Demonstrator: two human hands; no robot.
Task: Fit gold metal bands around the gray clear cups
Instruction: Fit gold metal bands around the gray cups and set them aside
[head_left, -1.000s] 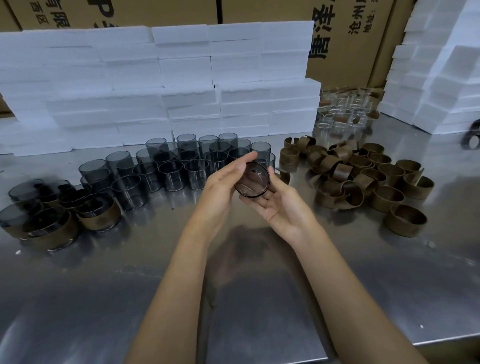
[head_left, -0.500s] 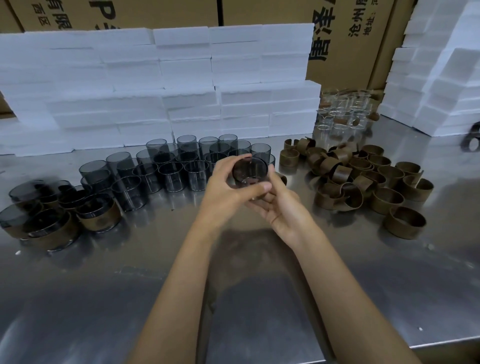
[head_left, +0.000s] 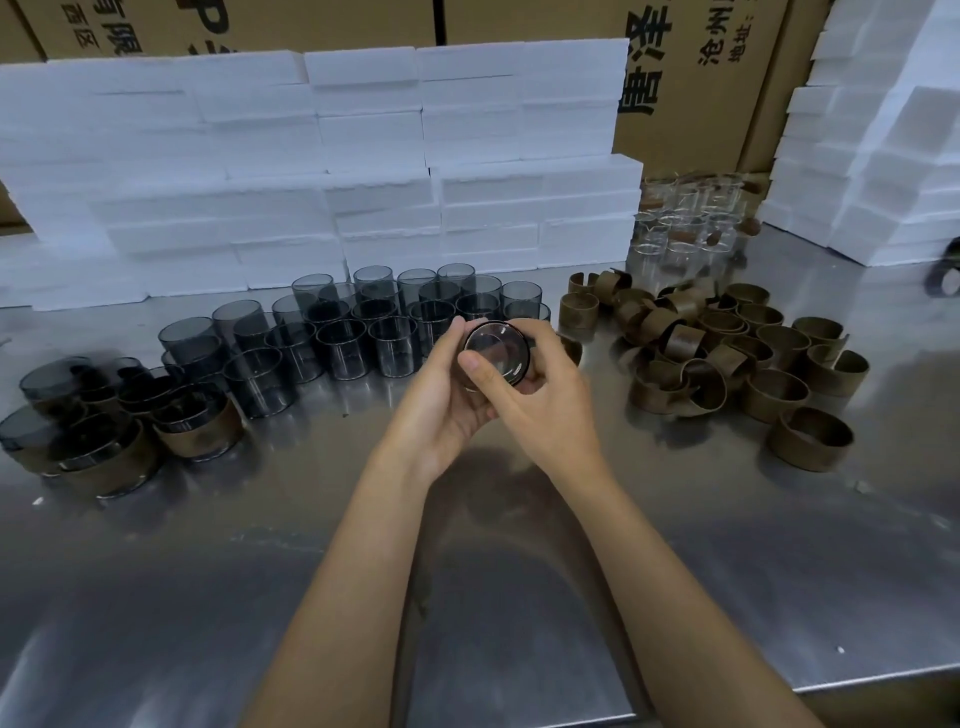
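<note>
Both hands hold one gray clear cup (head_left: 496, 349) above the middle of the steel table, its round end tilted toward me. My left hand (head_left: 441, 400) cups it from the left and below. My right hand (head_left: 540, 395) grips it from the right, thumb across the near rim. A dark band seems to ring the cup, mostly hidden by fingers. Several bare gray cups (head_left: 363, 332) stand behind the hands. Loose gold bands (head_left: 727, 358) lie piled at the right. Banded cups (head_left: 200, 423) sit at the far left.
The steel table (head_left: 519, 597) has its front edge at the lower right. White foam blocks (head_left: 322, 171) are stacked along the back and at the right (head_left: 883, 145). Clear glass cups (head_left: 685, 228) stand at the back right before cardboard boxes (head_left: 691, 78).
The cup went from tilted toward me to upright, then back to facing me. My right thumb moved onto its near rim and both hands closed tighter around it.
</note>
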